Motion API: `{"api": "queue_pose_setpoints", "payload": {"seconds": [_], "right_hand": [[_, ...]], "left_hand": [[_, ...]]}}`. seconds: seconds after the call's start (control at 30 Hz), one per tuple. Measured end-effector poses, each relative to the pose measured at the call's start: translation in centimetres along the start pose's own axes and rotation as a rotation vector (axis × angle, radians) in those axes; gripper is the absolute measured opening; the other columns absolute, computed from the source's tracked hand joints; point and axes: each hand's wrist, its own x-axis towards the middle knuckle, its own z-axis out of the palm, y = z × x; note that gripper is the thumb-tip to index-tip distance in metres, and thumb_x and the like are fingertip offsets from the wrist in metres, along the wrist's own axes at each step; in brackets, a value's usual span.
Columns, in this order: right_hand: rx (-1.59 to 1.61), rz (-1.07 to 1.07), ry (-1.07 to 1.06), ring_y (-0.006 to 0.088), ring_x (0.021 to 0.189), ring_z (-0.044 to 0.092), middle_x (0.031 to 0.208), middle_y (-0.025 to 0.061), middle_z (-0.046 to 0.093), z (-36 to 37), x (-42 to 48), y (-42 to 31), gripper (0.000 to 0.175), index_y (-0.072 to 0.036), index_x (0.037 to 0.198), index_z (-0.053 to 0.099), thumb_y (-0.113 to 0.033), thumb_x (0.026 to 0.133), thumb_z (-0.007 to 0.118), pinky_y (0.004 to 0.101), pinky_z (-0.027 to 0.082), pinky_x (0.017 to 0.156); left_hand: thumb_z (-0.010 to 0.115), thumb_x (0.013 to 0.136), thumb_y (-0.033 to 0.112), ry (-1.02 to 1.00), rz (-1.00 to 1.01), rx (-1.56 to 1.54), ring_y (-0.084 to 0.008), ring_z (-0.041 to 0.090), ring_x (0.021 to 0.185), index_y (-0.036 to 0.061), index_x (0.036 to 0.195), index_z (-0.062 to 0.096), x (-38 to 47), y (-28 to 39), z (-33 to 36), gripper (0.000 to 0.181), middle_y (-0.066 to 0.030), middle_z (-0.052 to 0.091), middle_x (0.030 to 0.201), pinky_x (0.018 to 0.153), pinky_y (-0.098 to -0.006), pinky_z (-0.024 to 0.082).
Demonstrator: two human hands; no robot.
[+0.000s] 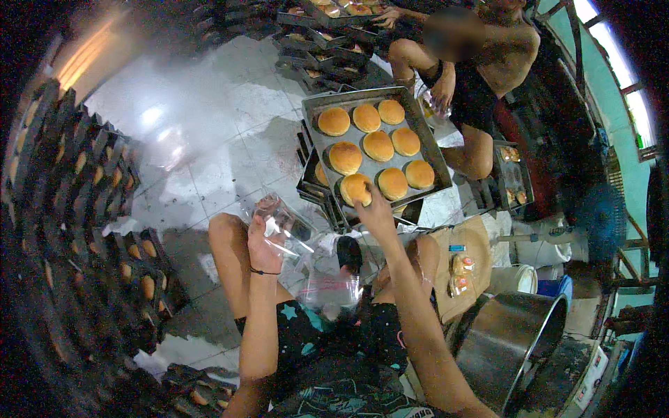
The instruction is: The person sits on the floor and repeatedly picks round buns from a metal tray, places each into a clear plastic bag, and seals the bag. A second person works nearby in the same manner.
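Observation:
A dark metal baking tray (pixel 360 162) holds several round golden buns in rows, stacked on other trays in front of me. With its fingers, my right hand (pixel 377 211) grips the bun (pixel 355 189) at the tray's near left corner. To the left of the tray, my left hand (pixel 264 243) holds a clear plastic bag (pixel 287 227), and I see nothing inside it. More clear plastic bags (pixel 332 287) with red marks lie between my legs.
Racked trays of bread (pixel 94 167) line the left side. Across from me, a person (pixel 470 78) sits beside stacked trays (pixel 324 52). On my right are cardboard (pixel 470 240) with bagged buns (pixel 460 274), a large metal pot (pixel 502 345), a white bucket (pixel 515 279) and a fan (pixel 601 224).

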Motion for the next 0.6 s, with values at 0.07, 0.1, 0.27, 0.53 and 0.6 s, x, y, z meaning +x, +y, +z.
{"api": "queue_pose_setpoints", "payload": {"seconds": [0.07,0.1,0.27,0.53,0.6], "right_hand": [[-0.191,0.058,-0.114,0.0477,0.113,0.059,0.126,0.0311,0.060,1.9,4.4,1.8,0.064,0.002,0.140,0.046,-0.037,0.093,0.063,0.0494,0.049,0.098],[-0.314,0.069,-0.232,0.0492,0.113,0.059,0.128,0.0311,0.059,2.4,5.5,2.0,0.062,0.000,0.140,0.047,-0.039,0.094,0.060,0.0499,0.049,0.098],[-0.681,-0.063,-0.744,0.0519,0.114,0.057,0.133,0.0303,0.055,3.2,9.3,0.6,0.057,-0.007,0.137,0.051,-0.047,0.096,0.054,0.0507,0.047,0.102],[0.374,0.313,-0.180,0.0346,0.116,0.061,0.131,0.0179,0.056,-0.3,1.3,0.3,0.053,-0.005,0.136,0.045,-0.027,0.093,0.066,0.0470,0.053,0.093],[1.077,0.565,-0.113,0.0318,0.121,0.057,0.138,0.0130,0.050,-4.0,-3.3,-1.7,0.063,-0.010,0.145,0.032,-0.021,0.094,0.067,0.0532,0.053,0.096]], "left_hand": [[0.062,0.098,0.039,0.030,-0.005,0.038,-0.0255,0.061,0.109,0.0064,0.132,0.055,0.5,-0.6,-0.5,0.048,-0.0094,0.060,0.131,0.097,-0.0462,0.053],[0.062,0.098,0.038,-0.043,-0.021,0.026,-0.0256,0.061,0.110,0.0053,0.130,0.056,0.9,-0.8,-0.6,0.047,-0.0094,0.060,0.131,0.096,-0.0459,0.053],[0.062,0.096,0.029,-0.040,-0.076,0.047,-0.0271,0.060,0.114,0.0041,0.128,0.057,1.8,-1.0,0.1,0.041,-0.0104,0.062,0.129,0.097,-0.0463,0.052],[0.064,0.095,0.034,-0.016,-0.120,0.094,-0.0254,0.061,0.109,0.0067,0.125,0.059,2.3,-3.2,0.8,0.040,-0.0080,0.063,0.124,0.092,-0.0415,0.051],[0.065,0.095,0.039,0.033,-0.121,0.086,-0.0249,0.062,0.108,0.0081,0.126,0.059,2.3,-3.7,0.4,0.045,-0.0065,0.063,0.120,0.092,-0.0419,0.052]]}}
